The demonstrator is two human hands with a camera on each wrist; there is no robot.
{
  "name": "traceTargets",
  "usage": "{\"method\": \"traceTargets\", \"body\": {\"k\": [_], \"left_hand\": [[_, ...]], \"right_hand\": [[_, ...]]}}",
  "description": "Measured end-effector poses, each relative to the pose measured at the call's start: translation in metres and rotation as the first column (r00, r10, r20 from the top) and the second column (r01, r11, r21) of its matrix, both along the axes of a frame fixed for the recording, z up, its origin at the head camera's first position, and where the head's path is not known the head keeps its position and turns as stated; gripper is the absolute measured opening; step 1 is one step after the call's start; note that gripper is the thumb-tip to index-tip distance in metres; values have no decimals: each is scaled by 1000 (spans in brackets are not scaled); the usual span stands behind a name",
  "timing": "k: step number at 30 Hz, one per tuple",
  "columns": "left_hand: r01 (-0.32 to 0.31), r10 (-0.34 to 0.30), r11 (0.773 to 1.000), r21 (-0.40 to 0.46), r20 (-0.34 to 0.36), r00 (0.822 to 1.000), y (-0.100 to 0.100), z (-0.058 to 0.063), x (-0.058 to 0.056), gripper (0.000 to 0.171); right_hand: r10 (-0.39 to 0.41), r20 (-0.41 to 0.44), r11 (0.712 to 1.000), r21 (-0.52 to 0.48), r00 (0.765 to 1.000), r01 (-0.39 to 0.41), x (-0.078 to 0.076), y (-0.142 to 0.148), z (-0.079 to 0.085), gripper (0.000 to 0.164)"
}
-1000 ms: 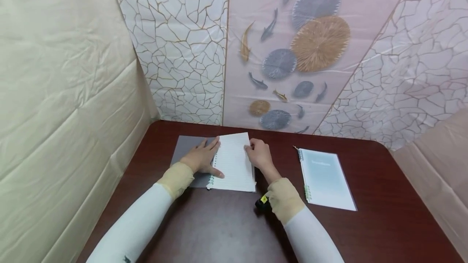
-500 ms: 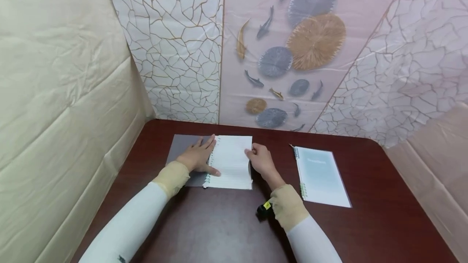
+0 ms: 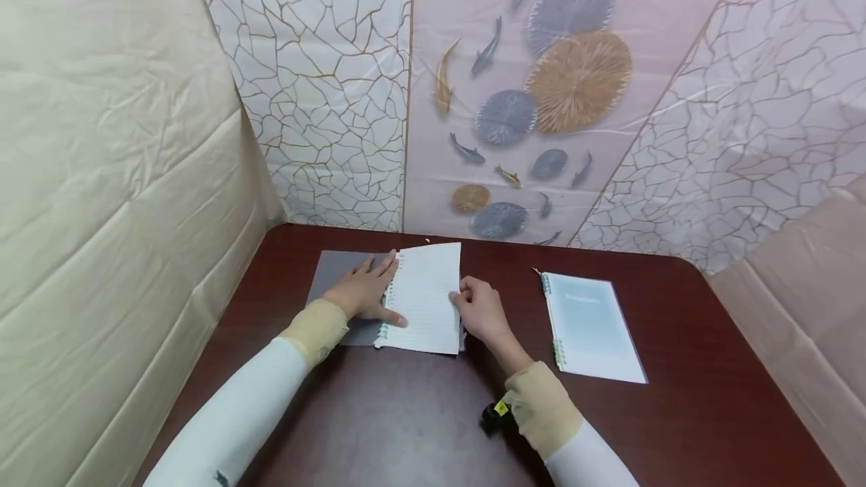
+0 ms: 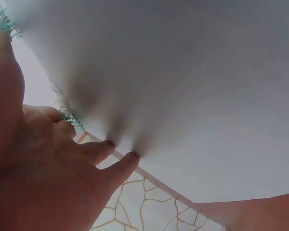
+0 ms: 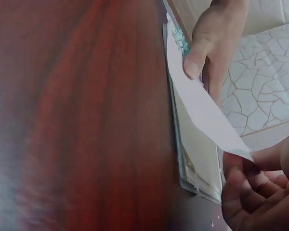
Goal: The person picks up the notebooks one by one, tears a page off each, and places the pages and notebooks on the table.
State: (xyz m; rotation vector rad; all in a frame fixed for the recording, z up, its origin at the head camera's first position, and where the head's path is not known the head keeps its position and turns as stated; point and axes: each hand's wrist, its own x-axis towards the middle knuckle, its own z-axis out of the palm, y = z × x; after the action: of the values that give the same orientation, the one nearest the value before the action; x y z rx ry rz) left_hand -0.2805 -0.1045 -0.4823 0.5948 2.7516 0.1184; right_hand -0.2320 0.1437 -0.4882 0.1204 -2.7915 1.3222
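Observation:
A ring-bound notebook lies open on the table, its grey cover turned to the left and a lined white page on top. My left hand rests spread along the binding, with its thumb on the page and its fingertips near the top of the rings. At the page's right edge, my right hand pinches the sheet between thumb and curled fingers. The right wrist view shows this sheet lifted and bent above the page stack. Teal rings show beside the left thumb.
A second ring-bound notebook with a pale blue cover lies closed to the right. A black device with a yellow label is at my right wrist. A tiny white scrap lies behind the open notebook. Patterned cloth hangs behind the table.
The page lay nearly flat half a second ago; now its right side is raised and shifted left. My right hand has moved slightly towards me along the edge. The left hand stays in place.

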Motion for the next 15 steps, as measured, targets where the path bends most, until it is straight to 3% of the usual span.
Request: {"method": "traceTargets", "body": {"k": [8,15], "left_hand": [[16,-16,999,49,10,1000,1,0,-1,134],[11,-12,999,40,15,1000,0,1,0,131]], "right_hand": [[1,39,999,45,999,-2,20,7,-13,14],[25,46,999,-42,999,-23,35,18,-10,14]]}}
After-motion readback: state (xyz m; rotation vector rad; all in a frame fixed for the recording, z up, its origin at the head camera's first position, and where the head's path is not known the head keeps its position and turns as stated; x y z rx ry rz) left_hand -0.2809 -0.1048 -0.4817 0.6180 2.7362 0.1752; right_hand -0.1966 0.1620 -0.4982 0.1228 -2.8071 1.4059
